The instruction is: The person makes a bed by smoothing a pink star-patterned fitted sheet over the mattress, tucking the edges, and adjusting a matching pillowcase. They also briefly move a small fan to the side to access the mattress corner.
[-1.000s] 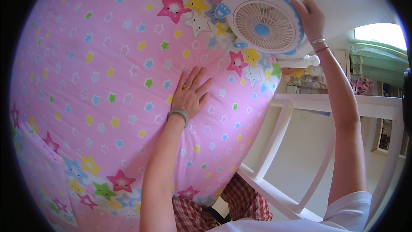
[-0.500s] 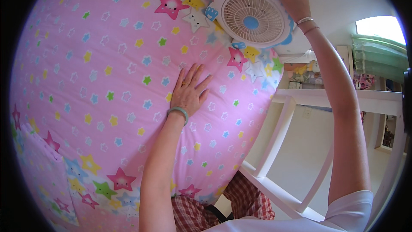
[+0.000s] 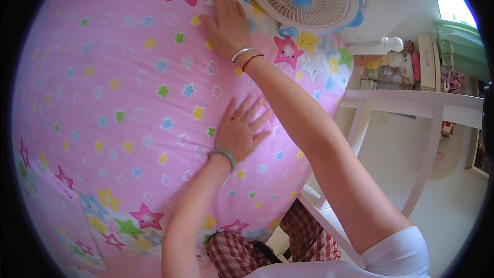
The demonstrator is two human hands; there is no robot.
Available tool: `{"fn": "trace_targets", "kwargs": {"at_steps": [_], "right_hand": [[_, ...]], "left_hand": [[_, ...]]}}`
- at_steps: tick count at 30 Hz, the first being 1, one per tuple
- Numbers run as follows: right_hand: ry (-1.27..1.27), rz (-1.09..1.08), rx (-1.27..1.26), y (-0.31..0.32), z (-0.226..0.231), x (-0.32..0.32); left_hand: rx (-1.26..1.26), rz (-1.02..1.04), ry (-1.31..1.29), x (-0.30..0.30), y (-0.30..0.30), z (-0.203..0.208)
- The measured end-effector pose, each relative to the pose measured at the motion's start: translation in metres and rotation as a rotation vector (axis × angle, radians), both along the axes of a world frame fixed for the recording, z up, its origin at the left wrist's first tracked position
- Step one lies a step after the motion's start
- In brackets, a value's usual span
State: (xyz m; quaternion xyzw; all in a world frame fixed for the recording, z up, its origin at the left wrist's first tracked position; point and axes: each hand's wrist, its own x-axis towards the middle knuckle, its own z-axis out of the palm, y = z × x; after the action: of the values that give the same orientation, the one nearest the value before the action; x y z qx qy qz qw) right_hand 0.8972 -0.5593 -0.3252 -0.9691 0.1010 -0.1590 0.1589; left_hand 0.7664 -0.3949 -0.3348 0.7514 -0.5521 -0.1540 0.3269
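Note:
A pink bed sheet (image 3: pixel 128 128) printed with colourful stars stretches under both hands, with soft creases around them. My left hand (image 3: pixel 241 129), wearing a green bangle and a ring, lies flat on it with the fingers spread. Farther up, my right hand (image 3: pixel 229 28) rests palm down on the sheet near its star border, fingers extended and holding nothing. Silver and red bracelets circle that wrist. Just right of this hand is a white and blue fan (image 3: pixel 303 0) with a round grille, apart from the fingers.
White bed rails (image 3: pixel 411 107) run along the right side. Beyond them stand a shelf with plush toys (image 3: pixel 395 62) and a green curtain (image 3: pixel 455 46) by a bright window. My knees in red checked trousers (image 3: pixel 231 252) are at the bottom edge.
My right hand has let go of the fan's top edge and moved left onto the sheet. My left hand sits slightly lower and to the right in view, still flat.

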Motion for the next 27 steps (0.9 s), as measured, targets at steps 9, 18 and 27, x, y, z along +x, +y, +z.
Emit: {"fn": "trace_targets", "kwargs": {"at_steps": [9,18,27], "right_hand": [[0.390,-0.231,-0.271,-0.112,-0.013,-0.206],[0.651,-1.018,-0.263,-0.229,0.007,-0.237],[0.140,0.065,-0.065,-0.012,0.014,-0.139]], "left_hand": [[-0.006,-0.284,0.238,-0.114,0.009,0.011],[-0.312,-0.074,0.500,-0.081,0.034,0.050],[0.045,0.024,0.112,-0.071,-0.015,-0.022]]}}
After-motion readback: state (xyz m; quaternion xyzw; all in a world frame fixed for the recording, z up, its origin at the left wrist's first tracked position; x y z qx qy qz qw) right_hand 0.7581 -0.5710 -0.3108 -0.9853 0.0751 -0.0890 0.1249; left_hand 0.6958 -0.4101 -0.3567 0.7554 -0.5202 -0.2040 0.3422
